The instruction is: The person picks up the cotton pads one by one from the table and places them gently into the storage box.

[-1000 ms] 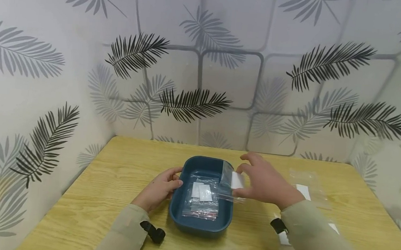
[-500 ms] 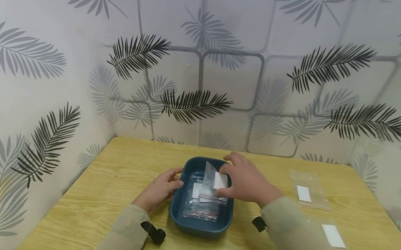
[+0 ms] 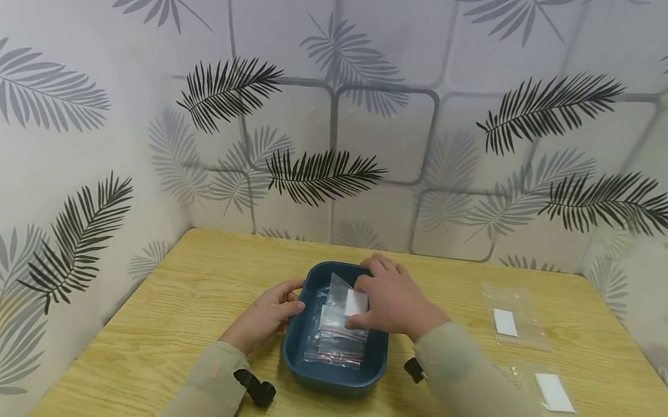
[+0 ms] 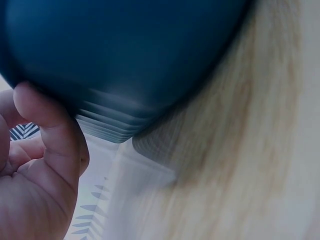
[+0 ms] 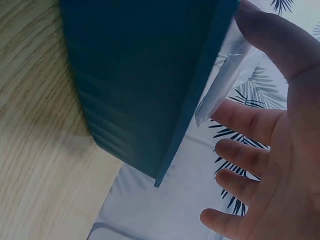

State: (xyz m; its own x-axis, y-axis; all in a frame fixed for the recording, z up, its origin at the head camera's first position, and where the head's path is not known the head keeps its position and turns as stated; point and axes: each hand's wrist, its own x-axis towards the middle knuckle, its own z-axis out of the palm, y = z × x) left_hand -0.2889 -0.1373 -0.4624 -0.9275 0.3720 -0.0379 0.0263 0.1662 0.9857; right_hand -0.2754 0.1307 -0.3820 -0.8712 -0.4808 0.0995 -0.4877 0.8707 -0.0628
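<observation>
A dark blue plastic bin [image 3: 332, 384] stands on the table, with several clear zip bags [image 3: 334, 354] lying inside it. My left hand [image 3: 266, 311] holds the bin's left side; in the left wrist view its fingers [image 4: 47, 107] curl against the bin wall [image 4: 125, 55]. Over the bin's right part, my right hand [image 3: 394, 298] pinches a clear zip bag [image 3: 356, 303] with a white rectangular piece in it. The right wrist view has that bag [image 5: 222, 82] between thumb and index finger, above the bin's rim, the other fingers spread.
Two more clear zip bags, each with a white piece, lie on the wooden table's right side: one farther back [image 3: 504, 322], one nearer [image 3: 555, 393]. A leaf-patterned wall [image 3: 384, 134] rises behind the table [image 3: 216, 278]. Black straps [image 3: 255, 389] sit at both wrists.
My right hand has moved left with the pinched zip bag, from the bin's right edge to over the bags inside. My left hand has stayed on the bin.
</observation>
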